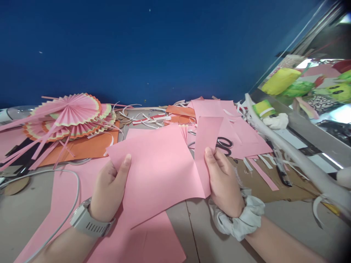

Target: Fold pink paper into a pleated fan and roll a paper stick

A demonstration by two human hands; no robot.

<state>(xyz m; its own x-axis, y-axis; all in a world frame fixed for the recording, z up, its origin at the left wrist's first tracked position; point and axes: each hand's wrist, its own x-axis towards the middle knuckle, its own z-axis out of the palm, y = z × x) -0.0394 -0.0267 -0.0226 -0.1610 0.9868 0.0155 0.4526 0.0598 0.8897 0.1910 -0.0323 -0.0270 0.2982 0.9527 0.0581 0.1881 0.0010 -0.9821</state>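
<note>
A sheet of pink paper (161, 164) is held up in front of me between both hands. My left hand (111, 186) is closed on its left edge, thumb on the near face. On the other side my right hand (223, 177) pinches a narrower upright strip of pink paper (207, 135), which meets the wide part along a crease or cut; I cannot tell which. Under the held sheet lie more pink sheets (153, 241) on the table. Black-handled scissors (225, 144) lie just behind my right hand, their blades partly hidden by the paper.
Pleated pink paper fans (74, 113) are piled at the left over orange paper (82, 148). Pink sheets (241, 137) and paper scraps lie at the back right, beside brown cardboard (263, 179). A grey cable (78, 186) curves at the left; a pale pole (296, 157) slants at the right.
</note>
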